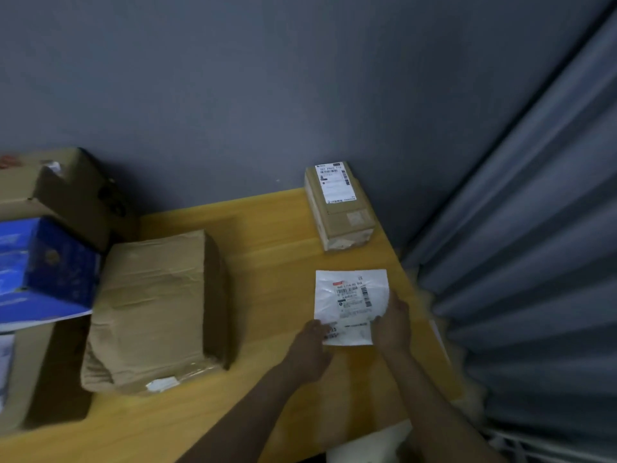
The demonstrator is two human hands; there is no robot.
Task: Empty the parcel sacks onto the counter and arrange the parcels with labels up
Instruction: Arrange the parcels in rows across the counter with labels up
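Note:
A flat white parcel bag (350, 295) lies label up near the right edge of the yellow wooden counter (267, 262). My left hand (309, 349) pinches its near left corner and my right hand (392, 325) grips its near right edge. Behind it, by the wall, a small brown box (340, 208) lies with its white label facing up. A large taped brown parcel (157, 309) rests at the counter's left middle; only a scrap of white label shows at its near end.
A blue box (50, 269) and more brown cartons (60, 185) crowd the counter's left side. A grey wall stands behind, a ribbed grey shutter (534, 262) on the right. Something white (367, 446) lies below the counter's near edge.

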